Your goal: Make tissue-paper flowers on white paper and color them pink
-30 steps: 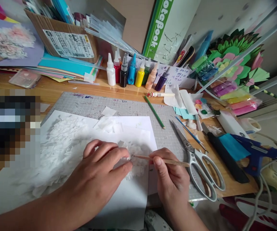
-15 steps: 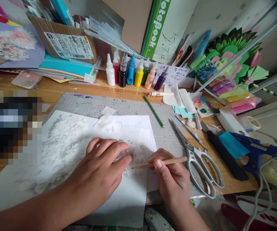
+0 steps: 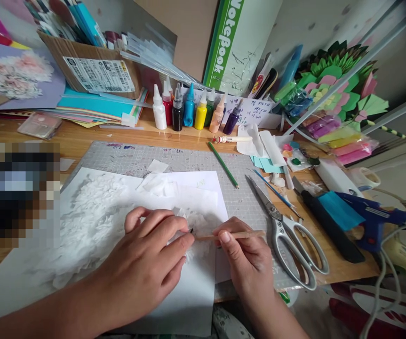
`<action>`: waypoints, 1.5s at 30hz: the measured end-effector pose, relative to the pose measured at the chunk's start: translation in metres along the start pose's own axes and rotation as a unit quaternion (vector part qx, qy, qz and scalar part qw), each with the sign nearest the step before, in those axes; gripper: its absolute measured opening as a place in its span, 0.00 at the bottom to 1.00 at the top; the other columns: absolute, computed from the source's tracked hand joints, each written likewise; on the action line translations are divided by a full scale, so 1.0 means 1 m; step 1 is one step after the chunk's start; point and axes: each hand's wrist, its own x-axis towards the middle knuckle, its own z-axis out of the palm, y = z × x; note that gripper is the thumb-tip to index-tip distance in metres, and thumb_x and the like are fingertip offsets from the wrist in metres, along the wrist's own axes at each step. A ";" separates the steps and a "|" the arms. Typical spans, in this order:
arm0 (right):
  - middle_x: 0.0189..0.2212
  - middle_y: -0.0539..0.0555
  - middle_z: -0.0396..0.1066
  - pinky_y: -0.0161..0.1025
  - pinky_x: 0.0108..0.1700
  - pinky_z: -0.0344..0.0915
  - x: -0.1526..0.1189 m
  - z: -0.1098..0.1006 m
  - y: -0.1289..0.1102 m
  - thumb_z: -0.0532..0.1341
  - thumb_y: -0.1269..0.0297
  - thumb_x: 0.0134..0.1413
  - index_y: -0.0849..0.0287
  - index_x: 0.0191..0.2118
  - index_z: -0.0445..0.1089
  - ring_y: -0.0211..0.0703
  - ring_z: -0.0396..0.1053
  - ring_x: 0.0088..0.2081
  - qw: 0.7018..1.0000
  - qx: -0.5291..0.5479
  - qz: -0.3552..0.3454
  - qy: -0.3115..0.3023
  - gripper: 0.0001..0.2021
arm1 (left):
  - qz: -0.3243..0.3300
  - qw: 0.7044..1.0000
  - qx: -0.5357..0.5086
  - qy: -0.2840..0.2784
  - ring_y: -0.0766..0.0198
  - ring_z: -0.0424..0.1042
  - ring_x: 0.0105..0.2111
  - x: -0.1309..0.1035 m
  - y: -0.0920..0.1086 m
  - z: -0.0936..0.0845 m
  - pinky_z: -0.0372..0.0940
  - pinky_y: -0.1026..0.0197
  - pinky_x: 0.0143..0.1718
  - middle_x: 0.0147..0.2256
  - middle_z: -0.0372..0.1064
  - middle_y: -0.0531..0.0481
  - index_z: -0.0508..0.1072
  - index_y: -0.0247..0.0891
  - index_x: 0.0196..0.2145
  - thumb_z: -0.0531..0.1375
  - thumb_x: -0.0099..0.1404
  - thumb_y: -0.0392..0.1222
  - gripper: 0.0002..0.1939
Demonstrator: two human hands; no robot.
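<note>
My right hand [image 3: 247, 259] grips a thin tan wooden stick [image 3: 245, 234] between thumb and fingers, its narrow end pointing left. That end meets the fingertips of my left hand [image 3: 153, 254], whose thumb and index finger are pinched together. A small dark speck shows at the pinch; what the fingers hold is too small to name. Under the left hand lies a white sheet [image 3: 188, 301] bearing clusters of ruffled white paper petals [image 3: 99, 195]. More petals [image 3: 201, 221] sit just behind the stick's tip. Small white paper pieces [image 3: 160, 186] are stacked at the sheet's back edge.
Scissors [image 3: 283, 226], a thin blue brush [image 3: 276, 193], a black-handled cutter [image 3: 330, 226] and a blue glue gun [image 3: 368, 212] lie at right. A green pencil [image 3: 224, 165] rests on the grey cutting mat [image 3: 203, 160]. Paint bottles [image 3: 200, 113] line the back.
My left thumb and index finger have closed at the stick's tip, where they were slightly apart from it. My right hand and the stick have shifted a little left.
</note>
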 end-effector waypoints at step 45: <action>0.25 0.51 0.74 0.39 0.32 0.66 0.003 -0.001 -0.004 0.59 0.72 0.58 0.58 0.26 0.72 0.40 0.71 0.29 0.999 0.016 -0.023 0.019 0.10 | -0.106 0.946 -0.158 -0.263 0.68 0.62 0.26 0.078 -0.030 -0.054 0.54 0.65 0.30 0.25 0.66 0.56 0.68 0.38 0.28 0.54 0.62 0.38 0.06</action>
